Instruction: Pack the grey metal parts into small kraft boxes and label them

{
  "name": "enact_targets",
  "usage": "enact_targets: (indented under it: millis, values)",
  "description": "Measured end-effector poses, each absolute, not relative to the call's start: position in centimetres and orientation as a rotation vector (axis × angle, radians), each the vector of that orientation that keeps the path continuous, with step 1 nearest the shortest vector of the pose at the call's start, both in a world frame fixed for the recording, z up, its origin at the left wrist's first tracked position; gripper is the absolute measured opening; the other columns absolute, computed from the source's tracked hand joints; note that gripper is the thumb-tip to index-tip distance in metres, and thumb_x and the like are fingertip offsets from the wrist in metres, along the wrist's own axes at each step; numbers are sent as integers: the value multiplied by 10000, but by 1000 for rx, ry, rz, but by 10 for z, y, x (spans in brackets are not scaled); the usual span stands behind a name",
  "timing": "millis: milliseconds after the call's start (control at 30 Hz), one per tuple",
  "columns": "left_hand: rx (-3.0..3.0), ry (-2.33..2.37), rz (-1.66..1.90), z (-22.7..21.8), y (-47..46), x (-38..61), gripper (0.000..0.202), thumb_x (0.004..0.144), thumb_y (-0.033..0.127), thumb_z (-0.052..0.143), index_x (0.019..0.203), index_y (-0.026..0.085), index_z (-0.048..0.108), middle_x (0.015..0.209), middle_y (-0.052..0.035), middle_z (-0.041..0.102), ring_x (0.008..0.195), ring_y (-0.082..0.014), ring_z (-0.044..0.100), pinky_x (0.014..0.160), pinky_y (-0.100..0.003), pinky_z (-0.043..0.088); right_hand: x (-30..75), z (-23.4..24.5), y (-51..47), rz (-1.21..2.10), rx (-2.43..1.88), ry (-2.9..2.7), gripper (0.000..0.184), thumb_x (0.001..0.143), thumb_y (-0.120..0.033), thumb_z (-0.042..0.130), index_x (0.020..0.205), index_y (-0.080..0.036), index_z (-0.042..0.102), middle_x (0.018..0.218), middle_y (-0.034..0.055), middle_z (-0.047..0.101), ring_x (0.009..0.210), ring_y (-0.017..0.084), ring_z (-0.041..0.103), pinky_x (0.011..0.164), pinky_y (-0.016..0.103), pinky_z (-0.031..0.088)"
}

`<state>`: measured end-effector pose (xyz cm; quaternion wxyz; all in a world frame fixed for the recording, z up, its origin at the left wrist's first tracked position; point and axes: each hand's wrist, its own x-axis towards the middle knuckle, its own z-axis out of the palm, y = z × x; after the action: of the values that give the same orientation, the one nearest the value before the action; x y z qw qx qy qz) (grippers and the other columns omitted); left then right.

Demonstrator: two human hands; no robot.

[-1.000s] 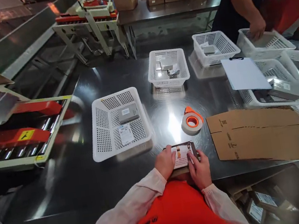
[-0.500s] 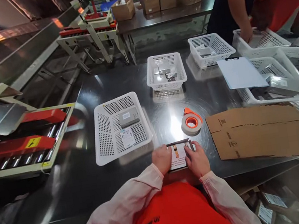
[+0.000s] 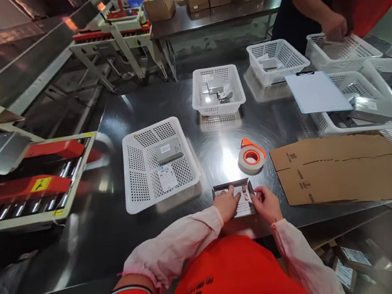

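A small open brown box with a printed card inside lies on the steel table near its front edge. My left hand rests on the card inside the box, fingers flat and stretched out. My right hand is curled against the box's right side, pinching at its edge. An orange and white tape roll lies just beyond the box. To the left stands a white basket holding a grey box and a label.
A flat cardboard sheet lies to the right. More white baskets stand further back, one under a clipboard. A co-worker's hand reaches over a basket at the far right. A roller conveyor is at the left.
My left hand has moved from the box's left edge onto the card inside it. The right hand has slid a little to the right. The co-worker's hand has risen above the far basket.
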<state>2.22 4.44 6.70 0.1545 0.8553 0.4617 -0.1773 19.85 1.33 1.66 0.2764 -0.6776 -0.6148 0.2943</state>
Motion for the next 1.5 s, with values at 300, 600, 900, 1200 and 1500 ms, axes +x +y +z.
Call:
enact_targets:
  millis: [300,600,900,1200,1500]
  values:
    - [2418,1361,-543,55,44,11,431,983,141,365,1396,184,481,1304,-201,536,991,-278,673,730,-353,559,170,28,40,1129,-1591,-2081,156,865,-240,564,734,-198,490,677,-26,560,630,116,495,631,240,350]
    - [2359,1420,-554,67,22,-12,458,968,184,445,1407,65,497,1546,-197,410,1406,-378,374,1057,-463,435,142,17,30,1163,-1697,-2183,136,948,-175,469,1062,-160,543,973,86,682,867,177,631,756,272,420]
    - [2267,1311,-452,63,27,-23,471,861,265,659,1282,61,610,1491,-245,466,1387,-402,415,1050,-473,443,129,25,37,1158,-1772,-2487,353,946,-166,458,1290,-117,521,1084,163,720,973,261,690,795,333,490]
    - [2326,912,23,69,46,-51,231,903,171,496,877,209,722,1016,-68,721,1051,-193,603,988,-331,458,117,31,37,1068,-1833,-2611,447,960,-170,448,1396,-246,505,996,128,734,884,258,711,743,341,514]
    - [2229,936,188,47,43,-27,217,851,104,490,831,199,685,958,-69,699,1002,-195,605,944,-336,472,125,36,34,1043,-1859,-2638,323,890,-111,512,1166,-177,667,1089,133,690,901,233,692,734,302,506]
